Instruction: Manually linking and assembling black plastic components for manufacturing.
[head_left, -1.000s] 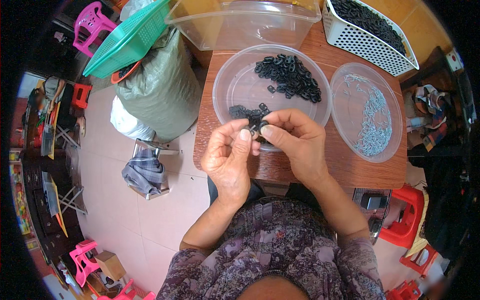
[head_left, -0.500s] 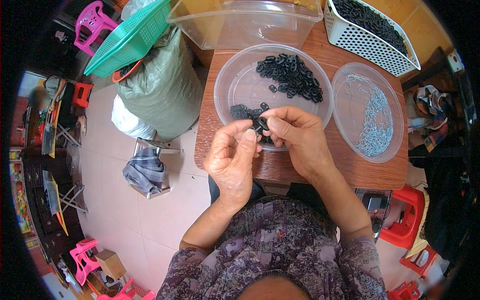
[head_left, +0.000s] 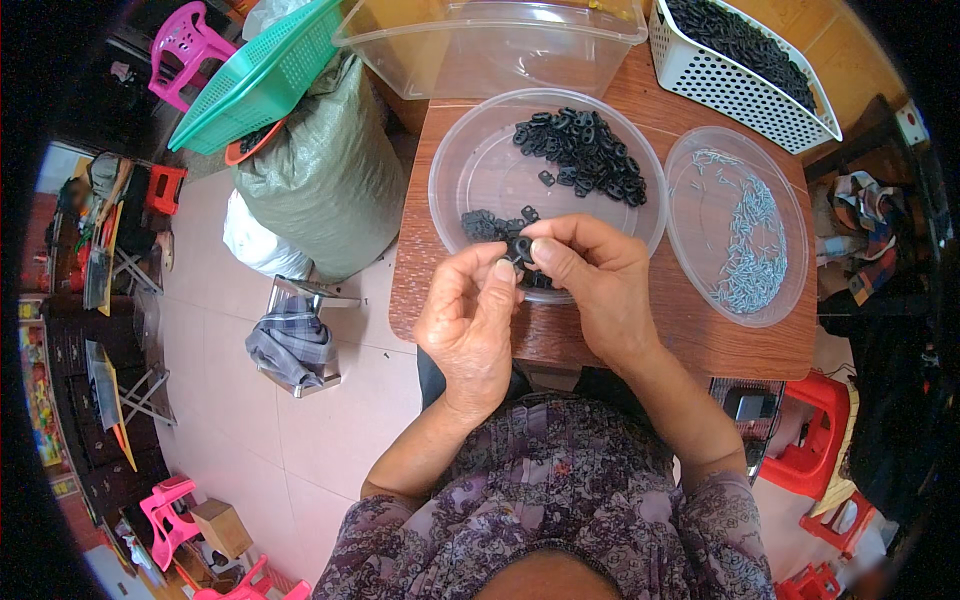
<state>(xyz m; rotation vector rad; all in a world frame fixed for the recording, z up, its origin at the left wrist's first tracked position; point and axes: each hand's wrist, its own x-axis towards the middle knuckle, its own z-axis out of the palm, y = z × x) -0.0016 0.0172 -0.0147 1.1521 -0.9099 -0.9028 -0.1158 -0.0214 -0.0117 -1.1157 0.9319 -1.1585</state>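
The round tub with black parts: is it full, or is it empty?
Partly filled: the round tub holds a larger heap of black parts and a smaller heap, with bare bottom visible.

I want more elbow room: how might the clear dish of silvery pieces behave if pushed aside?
The clear dish looks wide and shallow, so it probably won't tip. It appears to be thin plastic, so it may flex. The silvery pieces lie loose, so they may slide about.

open room above round tub [head_left: 468, 150], see-through bin [head_left: 490, 62] blocking behind
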